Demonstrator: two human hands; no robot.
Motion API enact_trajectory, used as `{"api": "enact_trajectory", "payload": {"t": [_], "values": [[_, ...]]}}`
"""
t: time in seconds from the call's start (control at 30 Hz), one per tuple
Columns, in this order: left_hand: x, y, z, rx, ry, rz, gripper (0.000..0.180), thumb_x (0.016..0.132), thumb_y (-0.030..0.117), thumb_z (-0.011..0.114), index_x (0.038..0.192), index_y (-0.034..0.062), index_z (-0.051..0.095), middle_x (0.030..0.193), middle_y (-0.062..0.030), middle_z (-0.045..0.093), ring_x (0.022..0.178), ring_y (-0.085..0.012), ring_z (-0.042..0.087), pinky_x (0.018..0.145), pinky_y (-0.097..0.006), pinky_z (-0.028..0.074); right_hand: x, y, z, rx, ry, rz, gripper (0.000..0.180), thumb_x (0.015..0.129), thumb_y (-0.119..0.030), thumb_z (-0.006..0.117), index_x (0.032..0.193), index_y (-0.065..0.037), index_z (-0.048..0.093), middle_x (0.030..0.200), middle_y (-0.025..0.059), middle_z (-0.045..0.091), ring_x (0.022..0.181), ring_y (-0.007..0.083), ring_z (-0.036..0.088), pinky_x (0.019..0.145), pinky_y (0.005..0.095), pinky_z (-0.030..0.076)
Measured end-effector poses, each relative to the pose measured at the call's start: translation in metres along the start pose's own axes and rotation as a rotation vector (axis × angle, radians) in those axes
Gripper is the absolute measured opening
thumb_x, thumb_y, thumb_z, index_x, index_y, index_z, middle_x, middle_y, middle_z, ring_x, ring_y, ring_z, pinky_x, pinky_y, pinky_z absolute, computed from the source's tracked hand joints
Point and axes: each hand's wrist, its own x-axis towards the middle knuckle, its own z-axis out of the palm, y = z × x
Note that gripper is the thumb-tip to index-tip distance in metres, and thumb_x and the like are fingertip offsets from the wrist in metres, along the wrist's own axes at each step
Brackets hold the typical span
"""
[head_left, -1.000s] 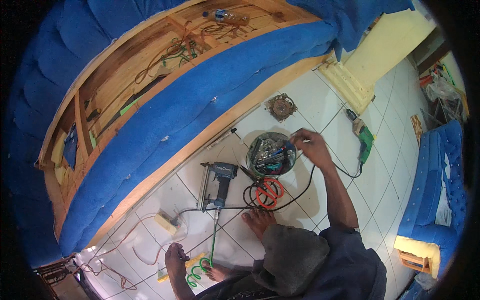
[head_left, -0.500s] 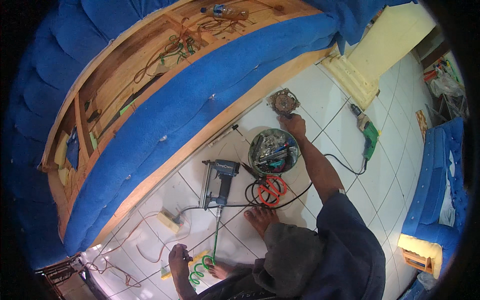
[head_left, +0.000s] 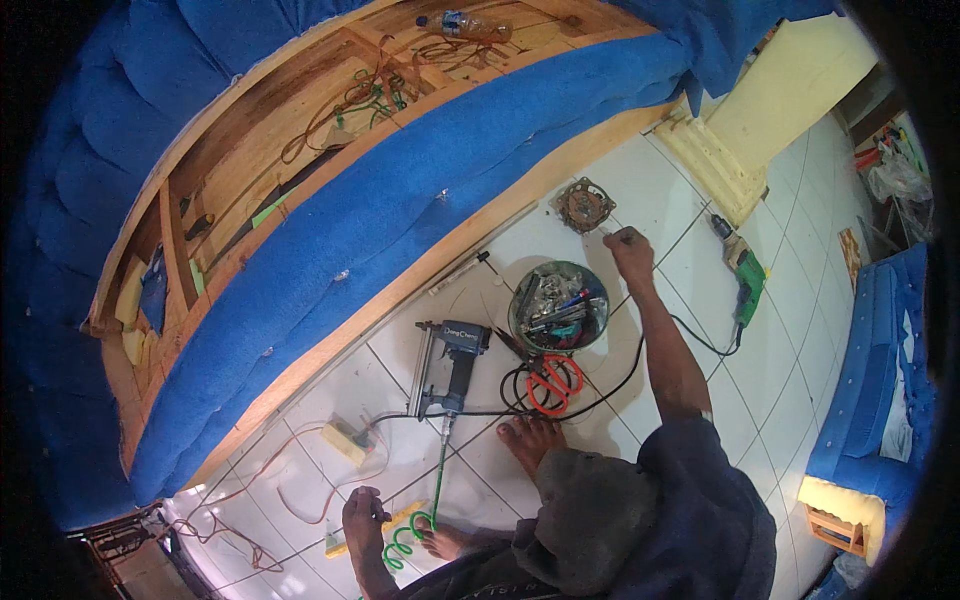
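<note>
On the white tiled floor (head_left: 775, 400), near its edge along the blue sofa (head_left: 400, 210), lies a round dish (head_left: 584, 206); the right hand (head_left: 630, 256), narrowly curled, is just beside it, the left hand (head_left: 364, 510), also curled, near a green coiled hose (head_left: 439, 485); whether either holds anything, I cannot tell

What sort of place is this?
Likely an upholstery workshop, or a room used as one: a blue sofa with its wooden frame exposed, a pneumatic staple gun and a pale yellow foam slab.
</note>
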Motion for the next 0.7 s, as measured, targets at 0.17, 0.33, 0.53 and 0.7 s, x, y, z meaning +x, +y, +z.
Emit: {"api": "enact_trajectory", "payload": {"t": [0.17,0.33,0.53,0.7], "values": [[0.006,0.013,0.018,-0.115,-0.197,0.098,0.027,0.104,0.026,0.055,0.114,0.0013,0.059,0.077,0.0008,0.054,0.064,-0.0103,0.051,0.063,-0.028,0.047,-0.066,-0.071,-0.074,0.081,-0.435,-0.226,0.027,0.086,-0.027,0.076,0.089,0.0,0.072,0.078,0.011,0.071,0.073,0.0233,0.067,0.071,0.0359,0.053],[0.011,0.067,0.038,-0.248,-0.403,0.079,0.039,0.104,0.031,0.058,0.125,-0.0018,0.059,0.081,-0.0021,0.059,0.068,-0.0122,0.056,0.065,-0.03,0.051,-0.115,-0.138,-0.078,-0.322,-0.629,-0.337,0.042,0.084,-0.036,0.08,0.105,-0.001,0.069,0.089,0.0138,0.072,0.084,0.0283,0.07,0.078,0.0392,0.055],[-0.006,0.109,0.065,-0.298,-0.351,0.161,0.038,0.105,0.034,0.056,0.12,-0.0008,0.064,0.082,-0.0013,0.057,0.07,-0.0115,0.051,0.069,-0.03,0.046,-0.177,-0.206,-0.047,-0.095,-0.8,-0.63,0.035,0.097,-0.03,0.067,0.116,-0.001,0.063,0.106,0.0201,0.069,0.096,0.0357,0.07,0.082,0.0442,0.054],[-0.008,0.111,0.075,-0.771,-0.359,0.074,0.039,0.102,0.034,0.06,0.125,0.0016,0.061,0.092,-0.0042,0.064,0.073,-0.0121,0.049,0.07,-0.029,0.042,-0.241,-0.271,-0.014,-0.082,-0.917,-0.917,0.022,0.102,-0.021,0.057,0.114,-0.003,0.062,0.099,0.0183,0.069,0.088,0.0411,0.069,0.077,0.0481,0.054]]}}
